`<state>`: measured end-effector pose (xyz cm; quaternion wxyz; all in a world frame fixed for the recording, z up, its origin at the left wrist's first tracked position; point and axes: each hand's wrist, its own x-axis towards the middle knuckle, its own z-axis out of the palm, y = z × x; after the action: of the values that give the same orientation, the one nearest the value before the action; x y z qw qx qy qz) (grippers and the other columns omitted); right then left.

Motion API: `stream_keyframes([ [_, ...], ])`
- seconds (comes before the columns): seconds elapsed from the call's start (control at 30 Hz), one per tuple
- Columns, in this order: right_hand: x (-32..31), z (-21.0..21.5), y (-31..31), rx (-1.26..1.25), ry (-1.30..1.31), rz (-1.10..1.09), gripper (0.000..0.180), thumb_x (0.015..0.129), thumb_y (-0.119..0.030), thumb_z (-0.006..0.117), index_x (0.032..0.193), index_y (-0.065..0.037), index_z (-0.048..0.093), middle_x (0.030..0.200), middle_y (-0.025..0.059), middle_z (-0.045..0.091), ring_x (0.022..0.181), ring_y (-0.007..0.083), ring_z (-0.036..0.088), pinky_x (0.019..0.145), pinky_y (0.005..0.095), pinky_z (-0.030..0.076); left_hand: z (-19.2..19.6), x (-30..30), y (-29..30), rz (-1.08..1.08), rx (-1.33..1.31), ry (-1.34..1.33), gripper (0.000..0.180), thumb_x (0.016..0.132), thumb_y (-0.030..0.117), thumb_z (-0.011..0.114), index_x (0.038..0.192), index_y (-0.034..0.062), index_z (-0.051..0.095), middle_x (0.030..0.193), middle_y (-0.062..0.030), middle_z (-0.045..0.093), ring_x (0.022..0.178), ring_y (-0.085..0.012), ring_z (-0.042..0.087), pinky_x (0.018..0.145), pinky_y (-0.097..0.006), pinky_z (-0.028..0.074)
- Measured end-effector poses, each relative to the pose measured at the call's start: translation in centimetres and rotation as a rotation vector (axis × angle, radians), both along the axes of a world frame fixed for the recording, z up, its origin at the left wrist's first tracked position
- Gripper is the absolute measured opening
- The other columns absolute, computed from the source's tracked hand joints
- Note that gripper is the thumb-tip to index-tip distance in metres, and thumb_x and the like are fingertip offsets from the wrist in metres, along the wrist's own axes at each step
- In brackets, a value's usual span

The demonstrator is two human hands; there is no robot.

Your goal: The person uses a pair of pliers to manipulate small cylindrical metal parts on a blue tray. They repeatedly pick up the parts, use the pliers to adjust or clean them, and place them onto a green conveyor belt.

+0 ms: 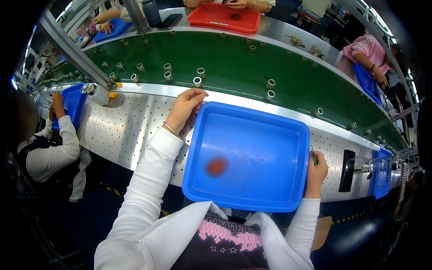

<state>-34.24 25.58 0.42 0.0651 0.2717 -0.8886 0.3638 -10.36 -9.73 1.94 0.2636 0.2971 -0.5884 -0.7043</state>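
A blue plastic tray (256, 135) rests in front of me, its near end over the table's front edge. A reddish-brown round smudge (217, 167) shows in its lower left. My left hand (186, 109) is beside the tray's far left corner, thumb and fingers pinched together; what they hold, if anything, is too small to make out. Next to the tray's right wall, my right hand (317, 170) is closed around a small green-handled tool (313, 155) with thin dark metal tips. The fingers partly hide it, so its exact kind is unclear.
Beyond the perforated metal table (121, 121) runs a green conveyor belt (234, 63) carrying several metal rings. A black box (347, 171) and a clear bottle (380, 164) lie to the right. A white dispenser bottle (99, 95) stands left. Co-workers sit left and opposite, one by a red tray (222, 22).
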Motion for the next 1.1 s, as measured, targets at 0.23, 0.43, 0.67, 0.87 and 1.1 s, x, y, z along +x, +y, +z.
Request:
stream_keyframes([
  [0.23,-0.04,0.08,0.02,0.029,0.002,-0.002,0.011,0.082,-0.015,0.063,0.083,-0.004,0.063,0.061,0.0059,0.057,0.053,0.0156,0.053,0.052,0.0280,0.040,0.38,0.03,0.32,0.004,-0.005,-0.009,0.014,0.088,0.014,0.056,0.095,0.0030,0.061,0.068,0.0052,0.051,0.060,-0.0021,0.044,0.055,-0.015,0.035],
  [0.43,0.22,0.22,-0.26,0.011,0.051,0.004,0.010,0.082,-0.014,0.063,0.083,-0.004,0.063,0.062,0.0063,0.057,0.054,0.0157,0.053,0.053,0.0277,0.040,0.00,0.10,-0.02,-0.008,-0.022,-0.011,0.014,0.089,0.014,0.056,0.095,0.0033,0.062,0.068,0.0052,0.050,0.061,-0.0024,0.043,0.055,-0.015,0.035],
  [0.67,0.04,0.03,-0.08,0.013,0.034,0.005,0.010,0.082,-0.014,0.062,0.082,-0.004,0.062,0.062,0.0059,0.057,0.054,0.0147,0.052,0.053,0.0272,0.040,0.27,0.13,0.15,-0.011,-0.021,-0.017,0.014,0.089,0.013,0.055,0.095,0.0028,0.062,0.068,0.0049,0.050,0.061,-0.0030,0.044,0.056,-0.016,0.036],
  [0.87,0.02,-0.09,-0.04,-0.003,0.001,0.013,0.011,0.083,-0.015,0.062,0.082,-0.004,0.062,0.063,0.0062,0.057,0.054,0.0144,0.051,0.052,0.0270,0.039,0.13,0.14,0.05,-0.011,-0.006,-0.004,0.014,0.089,0.013,0.055,0.095,0.0027,0.062,0.068,0.0044,0.051,0.061,-0.0030,0.045,0.056,-0.016,0.037],
  [1.1,0.03,-0.16,-0.05,-0.005,0.017,0.005,0.011,0.083,-0.014,0.062,0.082,-0.003,0.061,0.063,0.0059,0.056,0.054,0.0137,0.050,0.052,0.0270,0.038,0.16,0.14,0.02,-0.021,-0.003,0.000,0.014,0.089,0.013,0.054,0.095,0.0027,0.062,0.069,0.0042,0.051,0.062,-0.0030,0.045,0.056,-0.016,0.037],
])
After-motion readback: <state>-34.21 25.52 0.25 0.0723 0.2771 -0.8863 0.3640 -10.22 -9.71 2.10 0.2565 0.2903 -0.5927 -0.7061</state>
